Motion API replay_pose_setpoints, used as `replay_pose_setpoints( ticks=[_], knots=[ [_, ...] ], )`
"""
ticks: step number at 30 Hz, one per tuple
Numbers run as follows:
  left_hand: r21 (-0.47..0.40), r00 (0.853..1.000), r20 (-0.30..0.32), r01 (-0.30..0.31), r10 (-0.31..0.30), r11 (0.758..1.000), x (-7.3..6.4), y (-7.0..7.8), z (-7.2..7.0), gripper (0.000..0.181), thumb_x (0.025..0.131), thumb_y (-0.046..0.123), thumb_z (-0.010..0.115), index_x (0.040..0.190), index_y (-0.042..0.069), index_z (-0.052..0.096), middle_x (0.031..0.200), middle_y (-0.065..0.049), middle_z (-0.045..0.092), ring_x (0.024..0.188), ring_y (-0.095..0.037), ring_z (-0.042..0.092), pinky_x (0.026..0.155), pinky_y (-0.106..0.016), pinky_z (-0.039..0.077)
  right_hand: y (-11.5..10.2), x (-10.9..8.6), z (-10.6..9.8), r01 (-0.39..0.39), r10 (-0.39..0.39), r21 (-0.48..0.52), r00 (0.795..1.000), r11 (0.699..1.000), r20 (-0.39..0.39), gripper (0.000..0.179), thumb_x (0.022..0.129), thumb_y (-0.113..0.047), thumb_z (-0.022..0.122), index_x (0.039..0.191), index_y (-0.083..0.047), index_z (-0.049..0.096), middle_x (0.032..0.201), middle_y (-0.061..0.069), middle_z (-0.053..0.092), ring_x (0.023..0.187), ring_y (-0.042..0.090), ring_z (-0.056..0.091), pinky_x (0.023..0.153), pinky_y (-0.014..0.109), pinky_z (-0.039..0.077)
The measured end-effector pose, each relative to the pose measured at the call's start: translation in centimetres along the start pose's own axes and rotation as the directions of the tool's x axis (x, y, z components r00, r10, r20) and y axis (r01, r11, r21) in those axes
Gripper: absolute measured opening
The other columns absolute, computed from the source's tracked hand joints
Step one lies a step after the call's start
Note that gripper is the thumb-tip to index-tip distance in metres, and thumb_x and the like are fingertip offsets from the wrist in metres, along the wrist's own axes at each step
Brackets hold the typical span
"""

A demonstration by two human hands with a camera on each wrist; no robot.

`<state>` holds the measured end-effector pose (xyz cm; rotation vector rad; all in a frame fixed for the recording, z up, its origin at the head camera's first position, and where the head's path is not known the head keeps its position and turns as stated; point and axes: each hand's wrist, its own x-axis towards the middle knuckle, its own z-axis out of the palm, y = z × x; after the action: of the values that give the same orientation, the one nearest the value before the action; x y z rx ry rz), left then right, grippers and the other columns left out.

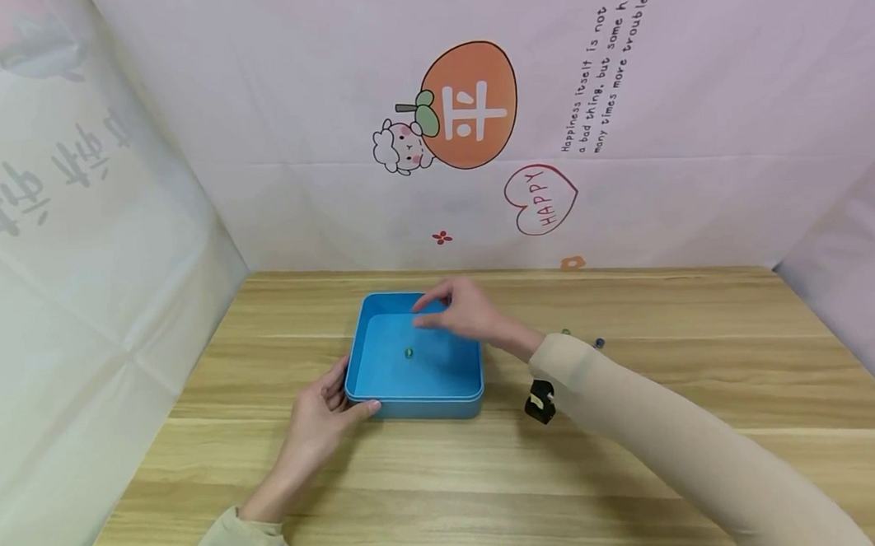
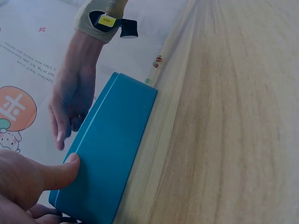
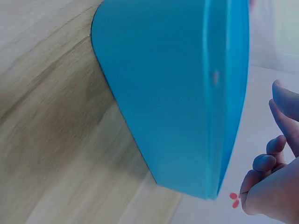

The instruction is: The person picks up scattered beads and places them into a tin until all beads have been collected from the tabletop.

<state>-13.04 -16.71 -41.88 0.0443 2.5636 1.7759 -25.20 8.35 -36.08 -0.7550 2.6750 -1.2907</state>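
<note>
A blue square box [image 1: 385, 408] stands on the wooden table [image 1: 641, 468], with one small green bead [image 1: 409, 353] lying on its floor. My left hand [image 1: 340, 403] grips the box's near left corner: the thumb presses the front wall and the fingers wrap the left side. In the left wrist view the thumb [image 2: 60, 173] lies flat on the box wall [image 2: 117, 149]. My right hand [image 1: 440, 312] hovers over the far part of the box, fingers relaxed and holding nothing. The right wrist view shows the box [image 3: 177, 93] close up, with the loosely bent fingers [image 3: 268, 163] beside it.
Two small beads, one green [image 1: 565, 331] and one dark blue [image 1: 599, 343], lie on the table right of the box, behind my right forearm. Printed backdrop sheets wall in the table at the back and on both sides.
</note>
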Motion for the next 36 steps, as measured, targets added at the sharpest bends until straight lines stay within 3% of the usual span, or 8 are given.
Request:
replay_pose_setpoints(
  ticks=[8, 14, 22, 27, 36],
  knots=[
    [-0.002, 1.0, -0.008, 0.007, -0.007, 1.0, 0.0, 0.0, 0.0, 0.086, 0.091, 0.006, 0.084, 0.161, -0.005, 0.035, 0.164, -0.024, 0.035, 0.147, -0.037, 0.04, 0.111, -0.044, 0.043, 0.5, -2.5, -3.3, 0.017, -0.017, 0.004, 0.999, 1.0, -0.034, 0.018, 0.092, -0.015, 0.085, 0.106, -0.005, 0.084, 0.102, 0.006, 0.072, 0.088, 0.026, 0.049, 0.073, 0.035, 0.039],
    [-0.002, 1.0, -0.008, 0.005, -0.005, 1.0, -0.3, 0.3, -0.1, 0.085, 0.091, 0.007, 0.084, 0.16, -0.006, 0.035, 0.164, -0.025, 0.034, 0.147, -0.038, 0.039, 0.111, -0.045, 0.044, 2.1, -4.9, -5.3, -0.026, 0.028, 0.042, 0.998, 0.999, -0.055, 0.016, 0.092, -0.014, 0.084, 0.105, -0.004, 0.084, 0.095, 0.008, 0.065, 0.086, 0.028, 0.047, 0.073, 0.036, 0.038],
    [0.042, 1.0, 0.006, 0.009, -0.01, 0.999, 0.2, 0.2, 0.1, 0.094, 0.088, 0.01, 0.089, 0.161, -0.006, 0.032, 0.164, -0.025, 0.033, 0.146, -0.037, 0.04, 0.112, -0.044, 0.043, 4.2, -8.1, -7.1, -0.047, 0.045, -0.014, 0.996, 0.999, -0.075, 0.017, 0.093, -0.017, 0.084, 0.106, -0.007, 0.084, 0.1, 0.007, 0.069, 0.083, 0.025, 0.045, 0.07, 0.034, 0.035],
    [0.07, 1.0, 0.029, -0.003, 0.001, 0.998, 0.7, 0.0, 0.2, 0.102, 0.086, 0.013, 0.091, 0.163, -0.006, 0.027, 0.167, -0.024, 0.029, 0.148, -0.036, 0.038, 0.115, -0.043, 0.041, 5.0, -9.6, -8.1, -0.084, 0.08, -0.025, 0.991, 0.996, -0.108, 0.017, 0.093, -0.019, 0.084, 0.107, -0.009, 0.084, 0.091, 0.007, 0.061, 0.082, 0.025, 0.044, 0.068, 0.034, 0.033],
    [0.061, 1.0, 0.02, 0.006, -0.008, 0.998, 0.7, -0.3, 0.2, 0.098, 0.087, 0.013, 0.09, 0.162, -0.006, 0.029, 0.166, -0.024, 0.03, 0.145, -0.037, 0.042, 0.113, -0.047, 0.043, 7.1, -12.1, -9.5, -0.153, 0.15, -0.004, 0.976, 0.988, -0.158, 0.022, 0.093, -0.023, 0.084, 0.108, -0.007, 0.084, 0.084, 0.007, 0.051, 0.078, 0.024, 0.041, 0.065, 0.031, 0.032]
  ],
)
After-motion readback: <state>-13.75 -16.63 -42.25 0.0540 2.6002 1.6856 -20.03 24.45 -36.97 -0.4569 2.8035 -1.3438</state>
